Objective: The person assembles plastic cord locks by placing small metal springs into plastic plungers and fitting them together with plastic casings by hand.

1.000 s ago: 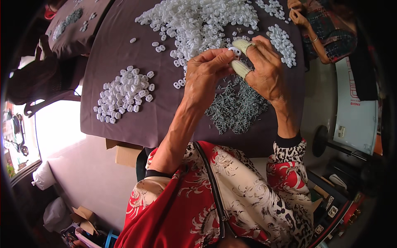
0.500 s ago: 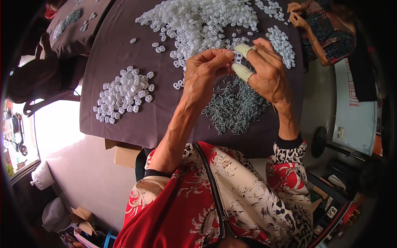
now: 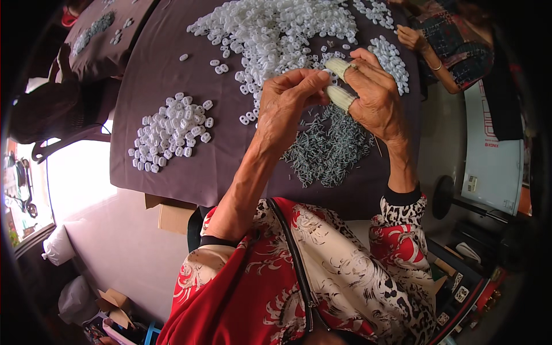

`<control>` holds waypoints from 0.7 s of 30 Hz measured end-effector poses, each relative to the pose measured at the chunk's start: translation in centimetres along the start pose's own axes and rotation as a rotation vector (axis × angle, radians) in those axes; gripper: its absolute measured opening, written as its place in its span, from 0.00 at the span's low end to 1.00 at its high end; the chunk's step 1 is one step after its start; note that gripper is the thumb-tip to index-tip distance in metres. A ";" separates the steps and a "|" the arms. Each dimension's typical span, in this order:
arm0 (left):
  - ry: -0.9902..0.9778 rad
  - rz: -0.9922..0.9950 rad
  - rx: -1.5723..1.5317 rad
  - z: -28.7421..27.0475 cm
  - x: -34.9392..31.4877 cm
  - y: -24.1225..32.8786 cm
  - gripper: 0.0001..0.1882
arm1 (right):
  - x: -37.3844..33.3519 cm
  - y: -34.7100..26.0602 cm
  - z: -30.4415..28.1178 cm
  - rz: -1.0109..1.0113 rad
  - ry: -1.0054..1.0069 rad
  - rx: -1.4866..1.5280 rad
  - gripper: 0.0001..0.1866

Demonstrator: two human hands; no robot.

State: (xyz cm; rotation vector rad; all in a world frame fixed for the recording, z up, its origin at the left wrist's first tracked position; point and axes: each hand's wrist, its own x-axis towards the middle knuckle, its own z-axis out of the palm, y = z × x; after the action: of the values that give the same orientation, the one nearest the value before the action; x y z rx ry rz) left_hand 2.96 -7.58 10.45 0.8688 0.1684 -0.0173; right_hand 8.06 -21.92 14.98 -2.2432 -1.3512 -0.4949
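Observation:
My left hand (image 3: 284,103) is closed in a pinch, its thumb and fingertips meeting those of my right hand (image 3: 376,95). Pale ribbed covers sleeve the right thumb and forefinger. Between the fingertips of both hands is a small white plastic piece with two holes, now mostly hidden by the fingers. Just below lies a heap of small grey screws (image 3: 330,152), partly covered by my right hand. Beyond the hands spreads a large heap of similar white plastic pieces (image 3: 276,29).
A separate pile of white pieces (image 3: 172,129) sits on the left of the dark cloth-covered table (image 3: 172,69). Another pile (image 3: 391,60) lies at the right, near a co-worker's hand (image 3: 411,39). A cardboard box (image 3: 175,217) stands under the table's front edge.
Both hands stay together, but the fingers have closed in so the white piece, plainly visible before, is mostly covered. The co-worker's hands have moved apart.

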 end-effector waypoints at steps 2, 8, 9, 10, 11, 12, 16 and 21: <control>-0.019 -0.025 0.064 -0.4 0.0 -0.1 0.11 | 0.1 -0.1 0.0 -0.014 0.006 -0.004 0.15; -0.021 -0.021 0.081 -0.3 -0.2 0.1 0.10 | -0.1 0.1 0.1 0.008 -0.044 -0.040 0.15; -0.021 -0.021 0.082 -0.3 -0.3 0.1 0.10 | -0.2 0.2 0.1 0.009 -0.054 -0.042 0.14; -0.020 -0.020 0.099 -0.2 -0.3 0.1 0.11 | -0.2 0.3 0.1 0.010 -0.054 -0.043 0.14; -0.017 -0.018 0.117 -0.2 -0.3 0.1 0.11 | -0.1 0.4 0.1 -0.010 -0.055 -0.022 0.14; -0.018 -0.018 0.117 -0.3 -0.3 0.1 0.11 | -0.1 0.5 0.2 -0.029 -0.055 -0.002 0.14; -0.032 -0.014 0.057 -0.5 0.0 0.0 0.11 | 0.1 0.2 0.1 -0.020 -0.056 0.004 0.12; -0.006 0.008 0.032 -0.3 -0.1 0.0 0.10 | 0.1 0.3 0.2 -0.039 -0.060 -0.050 0.13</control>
State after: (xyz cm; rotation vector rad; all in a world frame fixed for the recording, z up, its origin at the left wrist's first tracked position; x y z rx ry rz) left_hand 2.77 -7.31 10.30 0.9012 0.1594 -0.0152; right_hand 8.41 -21.89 14.81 -2.2927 -1.4297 -0.4838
